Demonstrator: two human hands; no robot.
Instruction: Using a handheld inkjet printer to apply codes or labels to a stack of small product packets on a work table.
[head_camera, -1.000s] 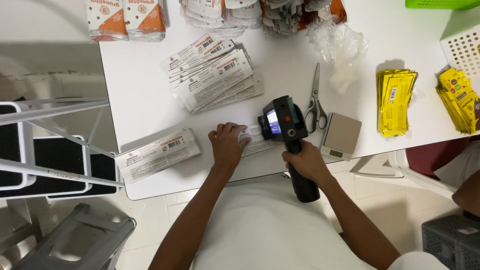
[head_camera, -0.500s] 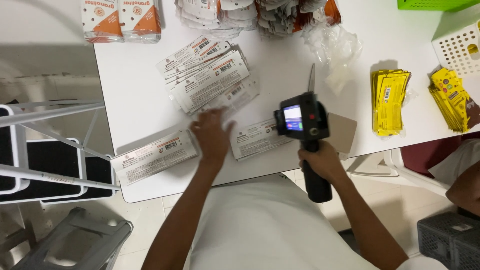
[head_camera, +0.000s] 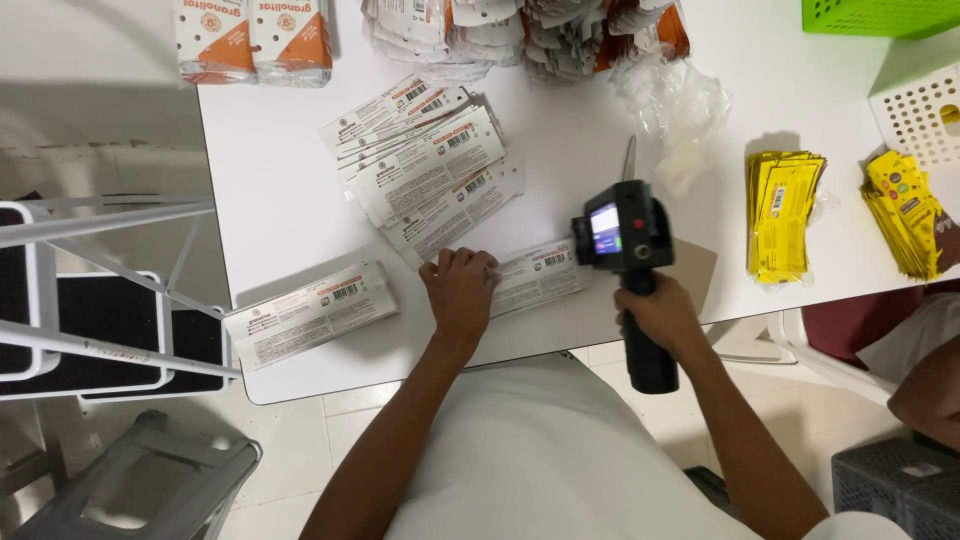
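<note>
1. The left hand (head_camera: 460, 290) lies flat, fingers spread, pressing a white printed label sleeve (head_camera: 535, 275) onto the white desk (head_camera: 280, 200); its grip is released.
2. The right hand (head_camera: 660, 315) is clenched around the black handle of a handheld printer (head_camera: 625, 240), whose head sits at the sleeve's right end.
3. A fanned pile of sleeves (head_camera: 425, 160) lies just above, another stack (head_camera: 310, 312) to the left.
4. Yellow packets (head_camera: 780, 215) lie well apart on the right.

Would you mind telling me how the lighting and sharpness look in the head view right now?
Head view: bright overhead light on the white table, with soft shadows beside the yellow packets; the left hand, the right hand and the black handheld device are sharp; straight edges bow slightly toward the frame's borders.
</note>
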